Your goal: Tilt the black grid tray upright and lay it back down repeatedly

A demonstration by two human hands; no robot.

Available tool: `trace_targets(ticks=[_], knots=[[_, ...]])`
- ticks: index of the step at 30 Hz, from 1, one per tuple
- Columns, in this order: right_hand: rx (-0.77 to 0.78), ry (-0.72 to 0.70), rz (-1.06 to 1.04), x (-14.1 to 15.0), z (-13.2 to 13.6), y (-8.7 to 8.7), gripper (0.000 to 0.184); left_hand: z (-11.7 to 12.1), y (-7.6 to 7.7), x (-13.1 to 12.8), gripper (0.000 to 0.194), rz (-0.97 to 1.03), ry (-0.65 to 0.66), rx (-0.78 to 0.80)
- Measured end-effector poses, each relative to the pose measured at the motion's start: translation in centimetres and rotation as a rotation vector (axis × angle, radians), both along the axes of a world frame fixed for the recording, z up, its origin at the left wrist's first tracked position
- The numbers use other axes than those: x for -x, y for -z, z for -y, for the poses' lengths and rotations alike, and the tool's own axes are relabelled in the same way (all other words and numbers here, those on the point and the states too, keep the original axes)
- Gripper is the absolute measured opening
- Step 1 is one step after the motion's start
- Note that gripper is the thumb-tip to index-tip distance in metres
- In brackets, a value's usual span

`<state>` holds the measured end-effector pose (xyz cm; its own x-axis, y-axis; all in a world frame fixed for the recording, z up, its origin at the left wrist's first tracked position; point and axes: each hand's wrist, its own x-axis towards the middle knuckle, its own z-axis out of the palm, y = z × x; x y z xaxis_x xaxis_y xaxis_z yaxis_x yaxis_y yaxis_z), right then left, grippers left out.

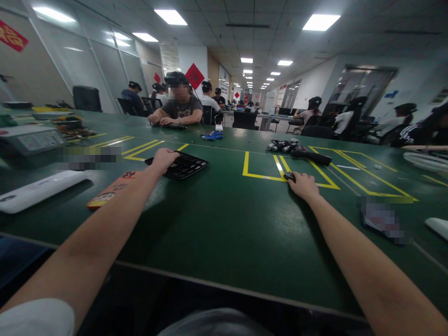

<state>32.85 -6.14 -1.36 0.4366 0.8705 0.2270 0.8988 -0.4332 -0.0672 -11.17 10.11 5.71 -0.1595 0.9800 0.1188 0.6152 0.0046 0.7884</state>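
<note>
My left hand (164, 160) reaches far out over the green table (224, 224) and rests closed on the near left edge of a black keyboard (182, 164). My right hand (304, 185) lies further right, fingers curled round a small black object (289, 176) on a yellow tape line. Beyond the right hand lies a bundle of small black and silver parts (283, 146) and a long black tool (311, 156).
A white long device (38, 189) and an orange printed card (111, 189) lie at the left. A person sits across the table with both hands on an object. Yellow tape boxes (290, 169) mark the table. A blue item (212, 136) lies far back. More seated people fill the room.
</note>
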Motion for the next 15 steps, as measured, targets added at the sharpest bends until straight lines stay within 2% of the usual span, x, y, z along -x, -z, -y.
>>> trace_targets(ticks=[2, 4, 6, 11, 15], knots=[[-0.005, 0.002, 0.007, 0.1, 0.1, 0.0, 0.049, -0.6, 0.4, 1.4, 0.021, -0.340, -0.032, 0.005], [-0.008, 0.004, 0.012, 0.3, 0.1, -0.1, 0.048, -1.0, 0.8, 2.1, 0.034, -0.598, -0.036, 0.054], [-0.008, 0.005, 0.010, 0.4, 0.2, -0.1, 0.048, -1.4, 1.1, 2.2, 0.041, -0.763, 0.006, 0.100], [-0.007, -0.007, -0.017, -0.2, 0.1, 0.2, 0.049, -1.5, 1.4, 1.7, 0.041, -0.842, 0.070, 0.108], [-0.064, -0.046, -0.046, -0.7, -0.3, 0.5, 0.047, -0.2, 1.6, 0.7, 0.039, -0.839, 0.086, 0.050]])
